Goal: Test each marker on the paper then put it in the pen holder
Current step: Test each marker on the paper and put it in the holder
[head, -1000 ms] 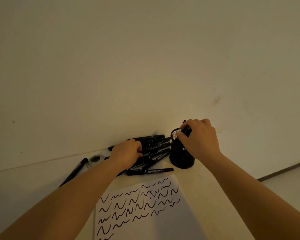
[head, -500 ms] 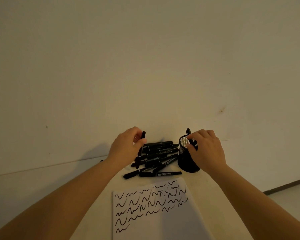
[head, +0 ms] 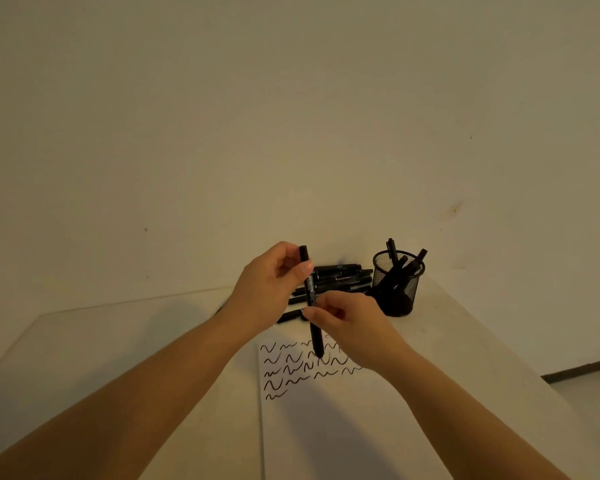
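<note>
Marker (head: 311,299) is pinched upright in both hands, left hand (head: 269,289) up top, right hand (head: 343,318) lower, over the paper (head: 326,410); looks like uncapping comes next, then a squiggle.

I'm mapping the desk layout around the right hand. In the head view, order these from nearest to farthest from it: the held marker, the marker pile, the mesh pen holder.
1. The held marker: pinched by the right hand, in front of it.
2. The marker pile: just behind the hand, toward the wall.
3. The mesh pen holder: behind and to the hand's right, by the wall.
</note>
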`<state>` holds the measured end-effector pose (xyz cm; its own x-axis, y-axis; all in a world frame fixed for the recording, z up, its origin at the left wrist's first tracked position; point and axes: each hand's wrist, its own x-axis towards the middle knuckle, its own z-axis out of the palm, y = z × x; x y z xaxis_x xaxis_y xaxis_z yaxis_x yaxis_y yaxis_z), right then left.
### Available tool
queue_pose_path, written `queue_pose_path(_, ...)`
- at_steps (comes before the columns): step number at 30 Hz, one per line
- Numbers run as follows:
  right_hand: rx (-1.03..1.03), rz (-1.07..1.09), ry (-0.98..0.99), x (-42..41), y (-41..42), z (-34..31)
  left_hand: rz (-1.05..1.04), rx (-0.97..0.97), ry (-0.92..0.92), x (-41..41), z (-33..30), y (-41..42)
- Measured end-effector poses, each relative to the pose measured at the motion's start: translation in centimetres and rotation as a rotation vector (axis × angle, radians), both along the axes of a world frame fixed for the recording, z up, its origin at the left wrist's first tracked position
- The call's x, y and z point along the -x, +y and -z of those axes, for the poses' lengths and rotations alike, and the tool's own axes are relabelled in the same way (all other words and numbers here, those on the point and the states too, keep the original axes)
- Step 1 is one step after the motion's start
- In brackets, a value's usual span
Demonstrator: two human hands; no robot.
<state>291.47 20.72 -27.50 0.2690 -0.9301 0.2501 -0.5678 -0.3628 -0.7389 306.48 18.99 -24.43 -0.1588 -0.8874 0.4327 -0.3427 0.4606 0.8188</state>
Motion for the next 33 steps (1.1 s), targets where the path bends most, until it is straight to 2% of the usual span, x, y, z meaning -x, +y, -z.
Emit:
queue_pose_path(3, 0.009, -0.002, -0.12, -0.7, 1.9, 0.6, 0.051, 0.047, 0.023, -0.6, 0.1, 1.8)
queue_pose_path(6, -0.025, 0.045, -0.362, -0.9, 3.4, 1.2, 0.037, 0.071, 0.019, -1.6, 0.8, 3.4)
queue_pose_path(11, -0.16, 0.132, -0.688, -1.0, 4.9, 2.4, 0.067, -0.063, -0.364, -2.2, 4.1, 5.6)
queue_pose_path(15, -0.276, 0.194, -0.695, -1.9, 5.6, 3.3, -0.037, 0.014, -0.596, -2.4, 5.7, 6.5)
queue_pose_path(18, -0.305, 0.241, -0.62, -2.5, 5.9, 3.6, -0.084, 0.116, -0.692, -2.1, 5.9, 7.0)
queue_pose_path(21, -0.364, 0.256, -0.678, -2.8, 5.8, 3.5, -0.077, 0.128, -0.795, -2.4, 5.8, 7.5)
queue_pose_path(23, -0.433, 0.261, -0.756, -3.2, 5.8, 3.7, -0.031, 0.048, -0.76, -2.7, 5.8, 7.7)
queue_pose_path(25, -0.487, 0.27, -0.815, -3.7, 5.7, 4.0, 0.05, -0.088, -0.617, -2.7, 5.8, 7.8)
queue_pose_path(28, -0.456, 0.393, -0.928, -2.8, 4.6, 3.9, 0.134, -0.389, -0.25, -3.7, 5.8, 7.5)
queue_pose_path(30, -0.397, 0.523, -1.054, -0.4, 3.7, 3.3, 0.097, -0.557, -0.014, -5.1, 6.3, 7.1)
queue_pose_path(31, -0.355, 0.55, -1.031, 0.8, 3.4, 3.3, 0.044, -0.553, -0.002, -5.9, 6.8, 6.8)
queue_pose_path(33, -0.287, 0.51, -0.833, 1.8, 3.1, 3.8, -0.093, -0.408, -0.126, -6.8, 8.3, 6.3)
